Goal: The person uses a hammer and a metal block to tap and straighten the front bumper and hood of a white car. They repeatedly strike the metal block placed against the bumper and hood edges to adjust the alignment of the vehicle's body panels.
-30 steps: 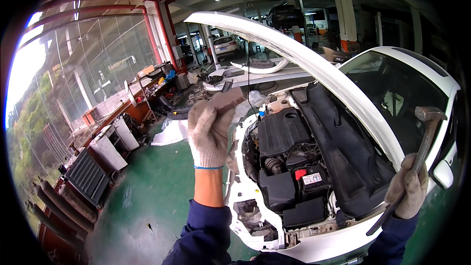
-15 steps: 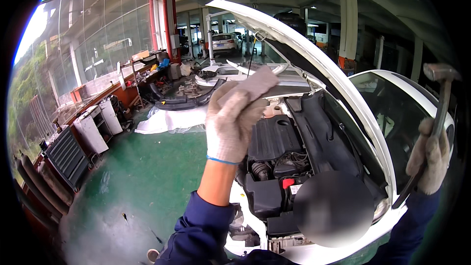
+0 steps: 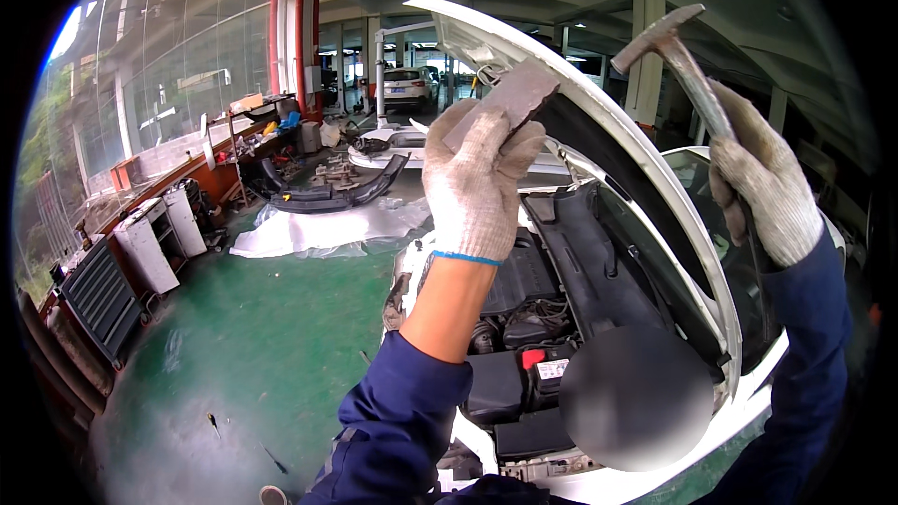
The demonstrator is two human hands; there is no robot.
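Observation:
A flat, rectangular grey-brown block (image 3: 520,96) is gripped in my gloved left hand (image 3: 472,189), raised before the open white bonnet (image 3: 625,123). Whether it is metal or stone I cannot tell. My right hand (image 3: 769,178), also in a pale knit glove, is closed round the handle of a hammer (image 3: 690,79). The hammer's worn metal head is up and to the left, apart from the block, and appears in front of the bonnet. Below my hands lies the engine bay, with a black engine cover (image 3: 514,282) and a battery (image 3: 550,370).
A grey tool cabinet (image 3: 98,299) and a white cabinet (image 3: 150,248) line the left wall. A black bumper (image 3: 327,194) rests beyond white sheeting (image 3: 323,229) on the green floor (image 3: 271,318). A screwdriver (image 3: 213,424) lies there too. Another white car (image 3: 408,86) is farther back.
My right hand has swung the hammer leftward and upward, closer to the block. My left hand, still gripping the block, has shifted right and slightly up in the view. The view has shifted a little.

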